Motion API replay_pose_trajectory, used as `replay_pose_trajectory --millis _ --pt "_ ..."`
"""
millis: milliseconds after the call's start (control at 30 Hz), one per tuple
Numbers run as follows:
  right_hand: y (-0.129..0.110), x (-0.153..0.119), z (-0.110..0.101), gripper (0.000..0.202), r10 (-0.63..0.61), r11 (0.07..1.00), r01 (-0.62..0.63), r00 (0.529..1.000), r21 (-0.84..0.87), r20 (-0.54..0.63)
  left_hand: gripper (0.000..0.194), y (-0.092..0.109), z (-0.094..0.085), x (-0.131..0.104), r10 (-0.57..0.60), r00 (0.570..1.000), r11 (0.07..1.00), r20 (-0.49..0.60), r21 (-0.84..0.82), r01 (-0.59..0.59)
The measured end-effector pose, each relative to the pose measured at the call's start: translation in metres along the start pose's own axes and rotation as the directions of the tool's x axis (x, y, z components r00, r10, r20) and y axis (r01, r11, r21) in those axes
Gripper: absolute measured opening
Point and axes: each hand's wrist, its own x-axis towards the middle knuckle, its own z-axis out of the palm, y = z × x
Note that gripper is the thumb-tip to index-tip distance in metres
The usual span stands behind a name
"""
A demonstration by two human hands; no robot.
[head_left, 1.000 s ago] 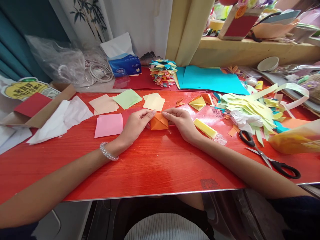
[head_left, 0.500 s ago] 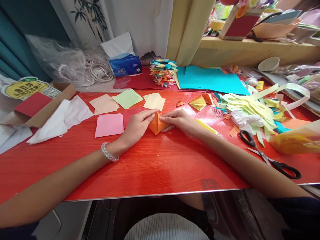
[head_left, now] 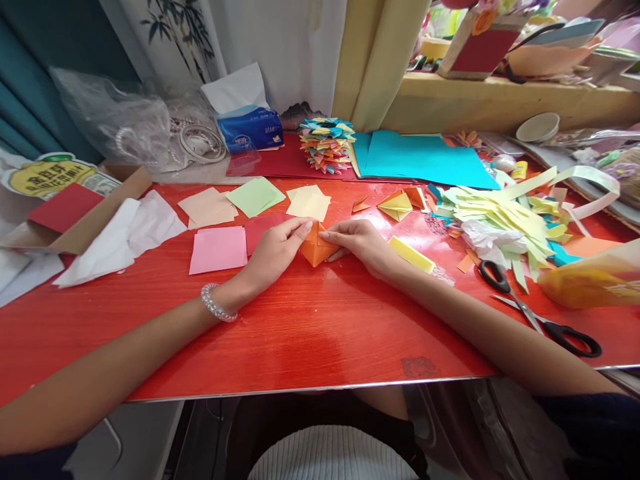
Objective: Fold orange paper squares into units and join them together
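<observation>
Between my two hands is a piece of folded orange paper (head_left: 315,250), its lower end coming to a point just above the red table. My left hand (head_left: 281,248) pinches its upper left side between thumb and fingers. My right hand (head_left: 363,245) grips the right edge, with the thumb and index finger on the paper. The fingertips behind the paper are partly hidden. Left of my left hand lies a stack of pink paper squares (head_left: 218,251), and a red square (head_left: 257,235) is partly under that hand. A yellow folded piece (head_left: 397,205) sits beyond my right hand.
Black-handled scissors (head_left: 537,313) lie open beside my right forearm, near pale green paper strips (head_left: 493,217). Green squares (head_left: 256,197) and cream squares (head_left: 309,202) lie farther back. Behind them stand a multicoloured paper stack (head_left: 327,147) and a tissue pack (head_left: 250,130).
The folded orange paper has turned slightly between my fingers and shows a different face. My right hand has shifted very little, and my left hand stays almost in place.
</observation>
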Motion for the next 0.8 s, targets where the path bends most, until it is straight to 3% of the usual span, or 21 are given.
replay_pose_trajectory --millis 233,333,500,800 --pt "0.011 0.004 -0.004 0.033 -0.091 0.995 0.091 0.996 -0.043 -0.006 0.042 -0.004 0.002 0.003 -0.028 0.998 0.982 0.052 -0.184 0.037" --pt "0.012 0.004 -0.004 0.034 -0.095 0.993 0.097 0.995 -0.069 0.033 0.039 -0.005 0.001 0.003 -0.013 0.999 0.977 0.045 -0.214 0.022" --pt "0.014 0.004 -0.004 0.037 -0.141 0.989 0.140 0.990 -0.042 -0.023 0.038 -0.001 -0.001 0.004 -0.080 0.997 0.957 0.006 -0.280 0.078" --pt "-0.001 0.000 -0.003 0.025 -0.038 0.997 0.044 0.995 -0.062 0.091 0.023 -0.004 -0.002 0.004 -0.112 0.993 0.954 -0.043 -0.286 0.095"
